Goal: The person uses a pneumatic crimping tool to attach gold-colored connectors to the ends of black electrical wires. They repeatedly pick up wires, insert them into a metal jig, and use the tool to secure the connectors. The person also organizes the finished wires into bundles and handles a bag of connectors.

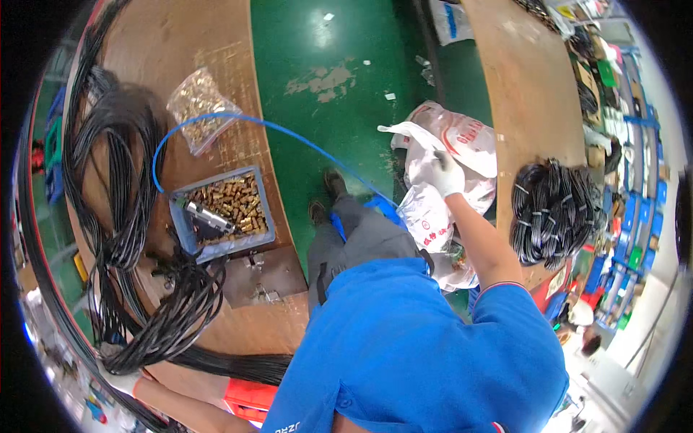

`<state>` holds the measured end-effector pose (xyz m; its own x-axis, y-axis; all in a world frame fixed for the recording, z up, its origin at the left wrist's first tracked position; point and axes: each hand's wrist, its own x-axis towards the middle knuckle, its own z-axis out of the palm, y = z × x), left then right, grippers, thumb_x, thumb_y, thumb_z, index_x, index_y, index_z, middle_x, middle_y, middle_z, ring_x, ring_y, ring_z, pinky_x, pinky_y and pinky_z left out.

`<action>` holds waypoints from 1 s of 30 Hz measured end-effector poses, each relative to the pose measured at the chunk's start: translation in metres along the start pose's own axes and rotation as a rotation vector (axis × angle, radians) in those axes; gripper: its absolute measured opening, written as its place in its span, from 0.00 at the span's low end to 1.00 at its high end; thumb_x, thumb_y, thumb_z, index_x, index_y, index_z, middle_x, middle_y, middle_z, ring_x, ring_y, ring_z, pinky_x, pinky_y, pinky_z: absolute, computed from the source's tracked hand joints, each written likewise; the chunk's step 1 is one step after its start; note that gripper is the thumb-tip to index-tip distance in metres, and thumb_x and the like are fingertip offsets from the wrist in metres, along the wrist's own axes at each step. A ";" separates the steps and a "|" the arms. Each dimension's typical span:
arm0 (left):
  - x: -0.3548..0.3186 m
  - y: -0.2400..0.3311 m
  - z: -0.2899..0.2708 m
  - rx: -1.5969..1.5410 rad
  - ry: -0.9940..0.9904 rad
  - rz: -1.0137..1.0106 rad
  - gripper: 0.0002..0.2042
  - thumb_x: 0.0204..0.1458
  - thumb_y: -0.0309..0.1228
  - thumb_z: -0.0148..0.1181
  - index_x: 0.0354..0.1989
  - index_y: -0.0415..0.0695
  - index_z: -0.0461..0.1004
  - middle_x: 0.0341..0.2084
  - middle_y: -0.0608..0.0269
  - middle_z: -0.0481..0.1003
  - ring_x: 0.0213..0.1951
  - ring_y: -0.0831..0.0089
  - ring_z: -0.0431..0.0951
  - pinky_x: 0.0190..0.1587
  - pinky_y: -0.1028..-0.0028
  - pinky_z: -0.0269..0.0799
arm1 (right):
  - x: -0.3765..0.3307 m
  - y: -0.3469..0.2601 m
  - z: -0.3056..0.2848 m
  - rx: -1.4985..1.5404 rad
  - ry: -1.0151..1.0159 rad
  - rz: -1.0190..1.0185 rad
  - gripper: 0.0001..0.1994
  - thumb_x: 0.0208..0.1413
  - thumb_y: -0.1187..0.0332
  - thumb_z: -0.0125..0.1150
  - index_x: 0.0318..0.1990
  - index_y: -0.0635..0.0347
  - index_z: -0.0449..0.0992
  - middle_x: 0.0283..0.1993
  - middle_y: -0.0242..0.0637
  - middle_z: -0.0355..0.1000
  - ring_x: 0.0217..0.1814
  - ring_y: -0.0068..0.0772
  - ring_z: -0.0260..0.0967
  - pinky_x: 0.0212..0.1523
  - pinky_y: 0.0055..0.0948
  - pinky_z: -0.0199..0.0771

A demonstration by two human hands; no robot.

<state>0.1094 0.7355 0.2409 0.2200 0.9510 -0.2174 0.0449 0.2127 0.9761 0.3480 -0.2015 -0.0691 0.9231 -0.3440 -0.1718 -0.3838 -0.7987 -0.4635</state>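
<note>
Head view, right hand [447,173]: gloved, fingers closed, pinching the top of the white plastic bag [462,144].
Bag: just below that hand, between two desks.
Left hand [119,379]: gloved, by the black cable bundle [166,317]; grip unclear.
Advice: probably lift the bag slowly and support its underside.

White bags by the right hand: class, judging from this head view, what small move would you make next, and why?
Probably close the right hand on the top white bag and lift its edge. The gloved fingers already rest on it, and the bags lie crumpled between the benches. The left hand is far off, down at the black cables.
</note>
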 end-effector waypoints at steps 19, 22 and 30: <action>0.133 -0.031 -0.020 0.813 -0.493 0.341 0.13 0.60 0.28 0.57 0.49 0.37 0.79 0.50 0.57 0.81 0.50 0.64 0.81 0.52 0.63 0.79 | -0.131 0.098 -0.039 0.080 -0.057 0.159 0.16 0.59 0.65 0.61 0.53 0.57 0.82 0.38 0.42 0.81 0.33 0.30 0.78 0.40 0.32 0.79; 0.049 -0.091 0.096 0.382 -0.353 0.185 0.12 0.59 0.29 0.57 0.48 0.38 0.79 0.49 0.57 0.81 0.49 0.63 0.81 0.52 0.63 0.79 | -0.148 0.097 -0.070 0.097 0.017 0.292 0.16 0.59 0.63 0.61 0.52 0.59 0.82 0.42 0.46 0.82 0.35 0.34 0.80 0.43 0.35 0.79; -0.042 -0.096 0.222 0.213 -0.442 0.114 0.12 0.57 0.32 0.58 0.46 0.39 0.80 0.47 0.57 0.81 0.47 0.62 0.81 0.50 0.63 0.79 | -0.152 0.097 -0.125 0.202 0.174 0.413 0.19 0.57 0.60 0.58 0.50 0.59 0.83 0.51 0.52 0.80 0.57 0.51 0.77 0.61 0.41 0.74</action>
<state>0.3119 0.6253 0.1578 0.6247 0.7696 -0.1321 0.1843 0.0192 0.9827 0.1671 -0.2883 0.0203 0.6707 -0.7030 -0.2365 -0.6890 -0.4725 -0.5496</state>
